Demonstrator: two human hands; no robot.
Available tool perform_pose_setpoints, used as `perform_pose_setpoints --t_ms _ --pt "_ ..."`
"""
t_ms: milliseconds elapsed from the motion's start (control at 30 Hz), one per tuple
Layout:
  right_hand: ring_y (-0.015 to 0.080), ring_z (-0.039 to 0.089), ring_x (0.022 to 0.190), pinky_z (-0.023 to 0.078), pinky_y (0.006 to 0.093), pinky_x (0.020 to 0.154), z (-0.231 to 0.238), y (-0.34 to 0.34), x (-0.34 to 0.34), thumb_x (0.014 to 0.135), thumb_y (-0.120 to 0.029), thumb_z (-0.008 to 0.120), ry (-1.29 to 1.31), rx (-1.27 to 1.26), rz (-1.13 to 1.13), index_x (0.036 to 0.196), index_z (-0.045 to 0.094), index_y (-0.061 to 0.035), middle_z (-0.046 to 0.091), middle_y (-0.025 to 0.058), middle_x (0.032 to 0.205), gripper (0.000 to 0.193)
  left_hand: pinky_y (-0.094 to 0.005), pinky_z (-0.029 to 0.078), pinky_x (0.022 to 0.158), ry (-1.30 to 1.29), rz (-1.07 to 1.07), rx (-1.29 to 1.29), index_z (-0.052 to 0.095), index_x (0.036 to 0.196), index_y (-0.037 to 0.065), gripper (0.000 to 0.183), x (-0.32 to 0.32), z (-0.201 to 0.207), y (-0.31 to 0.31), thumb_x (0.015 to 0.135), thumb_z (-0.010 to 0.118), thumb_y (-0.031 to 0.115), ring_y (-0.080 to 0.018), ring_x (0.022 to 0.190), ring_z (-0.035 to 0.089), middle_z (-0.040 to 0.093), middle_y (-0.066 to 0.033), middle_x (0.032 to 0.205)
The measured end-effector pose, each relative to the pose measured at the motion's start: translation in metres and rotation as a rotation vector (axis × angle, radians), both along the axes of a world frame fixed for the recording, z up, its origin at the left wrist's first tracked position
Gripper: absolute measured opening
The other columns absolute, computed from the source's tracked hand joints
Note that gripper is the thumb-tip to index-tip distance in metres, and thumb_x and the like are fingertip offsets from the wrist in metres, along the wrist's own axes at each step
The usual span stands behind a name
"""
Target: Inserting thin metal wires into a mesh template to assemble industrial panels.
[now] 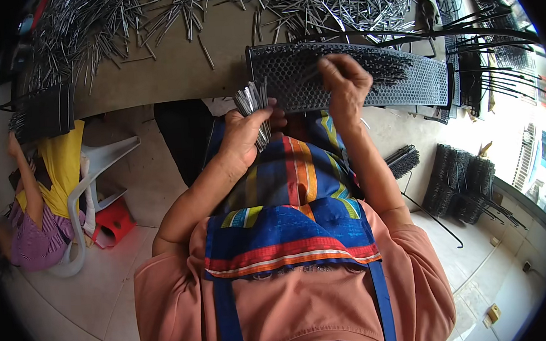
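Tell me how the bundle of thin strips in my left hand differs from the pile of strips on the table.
The bundle is a small handful, while the pile is far larger and spread wide. The bundle's strips run mostly side by side; the pile's point every which way. The bundle is gripped in your left hand, whereas the pile lies loose on the table. Both are thin, greyish, shiny strips.

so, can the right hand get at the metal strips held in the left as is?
Probably yes: the right hand is over the black perforated panel, right of the left hand, and the metal strips stick out of that grip with nothing seen in between.
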State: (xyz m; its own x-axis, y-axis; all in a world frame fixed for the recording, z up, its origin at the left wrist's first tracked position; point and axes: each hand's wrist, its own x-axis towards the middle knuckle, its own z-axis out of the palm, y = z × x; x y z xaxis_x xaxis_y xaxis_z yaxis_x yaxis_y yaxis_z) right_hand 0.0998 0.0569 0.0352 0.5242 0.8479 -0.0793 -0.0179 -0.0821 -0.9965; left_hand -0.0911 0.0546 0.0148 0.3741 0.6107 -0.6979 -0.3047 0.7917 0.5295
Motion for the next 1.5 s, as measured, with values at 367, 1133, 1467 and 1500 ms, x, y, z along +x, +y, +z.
perform_pose_setpoints --t_ms 367,1133,1467,1500 --pt "0.0087 0.06 0.07 0.046 0.0214 0.065 -0.022 0.036 0.023 0.076 0.005 0.071 -0.399 0.248 0.091 0.083 0.07 0.0021 0.067 0.0041 0.079 0.008 -0.0292 0.054 0.056 -0.012 -0.074 -0.002 0.06 0.102 -0.002 0.018 -0.01 0.002 -0.021 0.085 0.061 -0.001 -0.0202 0.067 0.068 0.069 -0.0144 0.084" --pt "0.0224 0.067 0.068 0.05 0.0312 0.061 -0.003 0.023 0.007 0.079 -0.01 0.071 -0.96 0.033 0.307 0.088 0.072 -0.0032 0.067 0.011 0.076 0.011 -0.0353 0.058 0.068 -0.122 0.044 -0.018 0.063 0.103 -0.002 0.02 0.0 -0.008 0.004 0.083 0.063 -0.005 -0.0249 0.077 0.07 0.07 -0.0162 0.089" --pt "0.0051 0.047 0.053 0.035 0.0215 0.049 -0.018 0.0 -0.01 0.079 -0.007 0.07 0.195 -0.412 0.536 0.074 0.064 -0.002 0.058 -0.0022 0.065 0.009 -0.0348 0.061 0.064 -0.127 0.044 0.053 0.065 0.1 -0.001 0.017 -0.001 0.003 -0.006 0.083 0.062 -0.005 -0.0248 0.073 0.071 0.07 -0.014 0.088" --pt "0.0047 0.045 0.051 0.033 0.021 0.048 -0.019 0.002 -0.012 0.08 -0.006 0.069 0.207 -0.3 0.455 0.075 0.065 -0.0012 0.058 -0.0023 0.065 0.008 -0.0349 0.061 0.064 -0.096 0.071 0.031 0.065 0.1 -0.001 0.017 -0.005 0.004 -0.007 0.084 0.063 -0.004 -0.0246 0.073 0.071 0.07 -0.0138 0.087"
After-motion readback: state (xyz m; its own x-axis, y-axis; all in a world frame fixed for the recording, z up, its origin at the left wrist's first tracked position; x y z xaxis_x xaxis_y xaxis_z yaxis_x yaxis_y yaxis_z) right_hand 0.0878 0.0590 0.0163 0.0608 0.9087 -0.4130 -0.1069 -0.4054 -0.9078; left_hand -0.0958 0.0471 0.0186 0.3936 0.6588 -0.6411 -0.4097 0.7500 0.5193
